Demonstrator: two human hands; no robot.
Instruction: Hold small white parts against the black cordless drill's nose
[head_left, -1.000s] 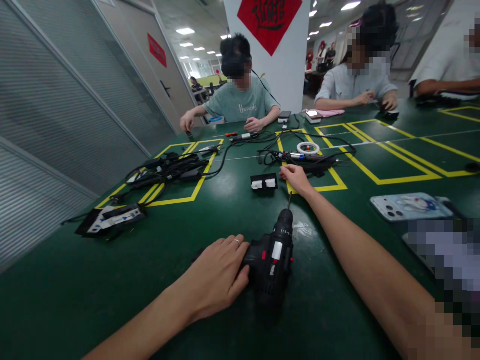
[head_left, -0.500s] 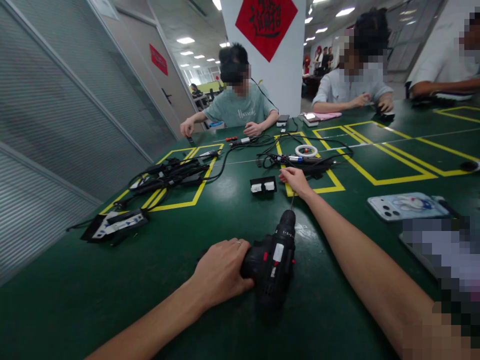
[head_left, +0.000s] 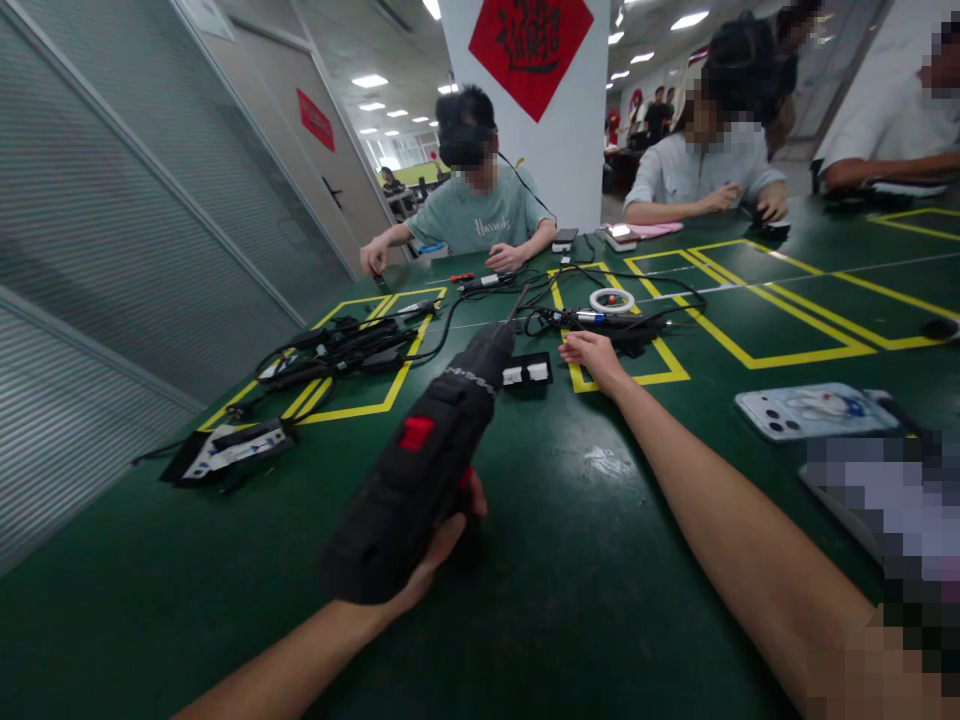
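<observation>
A black cordless drill (head_left: pixel 427 470) is raised off the table, its thin bit pointing forward and up to the right. My left hand (head_left: pixel 444 548) is closed around its grip, mostly hidden under the drill's body. Some blur shows on the drill. My right hand (head_left: pixel 592 360) rests on the green table (head_left: pixel 645 580) with loosely stretched fingers, holding nothing. Just left of those fingers lies a small black holder with white pieces (head_left: pixel 536 372), partly behind the drill's chuck. Beyond the right hand are a pen-shaped tool with a cable (head_left: pixel 592 318) and a white ring (head_left: pixel 611 301).
Tangled black cables and tools (head_left: pixel 337 345) lie on the left within yellow tape. Nearer is a black pouch with white strips (head_left: pixel 236 448). A phone (head_left: pixel 814 412) lies on the right. Across the table sit people, one in a green shirt (head_left: pixel 484 215).
My left hand has shifted from the side of the drill to its grip, lifting and turning the drill up and left. The bit has swung away from beneath my right hand, which has hardly moved.
</observation>
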